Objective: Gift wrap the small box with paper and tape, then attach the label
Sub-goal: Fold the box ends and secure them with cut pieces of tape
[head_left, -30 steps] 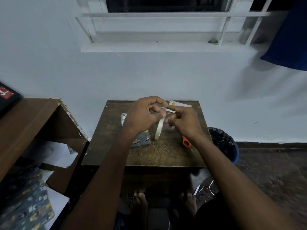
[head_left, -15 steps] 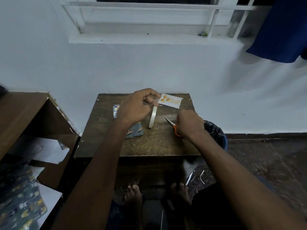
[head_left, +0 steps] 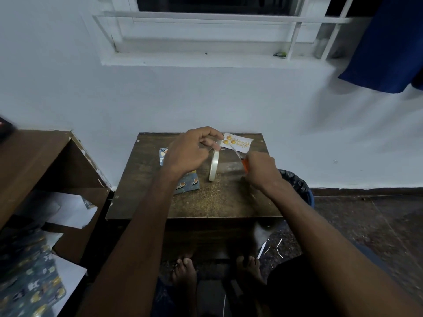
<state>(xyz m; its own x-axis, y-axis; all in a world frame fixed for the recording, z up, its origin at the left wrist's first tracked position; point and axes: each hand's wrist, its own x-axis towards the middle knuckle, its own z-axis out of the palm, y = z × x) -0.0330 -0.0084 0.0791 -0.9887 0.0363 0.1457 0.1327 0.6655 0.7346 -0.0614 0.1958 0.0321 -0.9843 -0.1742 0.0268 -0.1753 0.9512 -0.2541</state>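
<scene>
Nearest the camera, the person's bare feet (head_left: 185, 271) rest on the floor under the front edge of the bench (head_left: 206, 207), and both forearms reach forward over its top. At lower left, a sheet of patterned wrapping paper (head_left: 29, 291) lies beside a brown shelf unit (head_left: 34, 161) that holds loose white paper scraps (head_left: 68, 211). On the bench, the wrapped box (head_left: 186, 183), covered in blue patterned paper, lies flat at left of centre, partly hidden under the left wrist. The left hand (head_left: 190, 152) is raised above the bench with its fingers curled; thumb and fingertips pinch the free end of the tape, and the tape roll (head_left: 214, 164) hangs on edge beneath them, its lower rim at or just above the bench surface; contact cannot be told. To the right, the right hand (head_left: 261, 170) is closed round the orange handles of the scissors (head_left: 242, 160), whose blades point up and left toward the tape; whether the blades are parted cannot be told. Beyond the hands, the label (head_left: 239, 144), a white card with orange printing, lies flat near the far edge of the bench. A bin with a black liner (head_left: 295, 184) stands on the floor just right of the bench. Behind it all are a white wall (head_left: 206, 99), a barred window (head_left: 217, 24) and a blue cloth (head_left: 389, 42) at upper right.
</scene>
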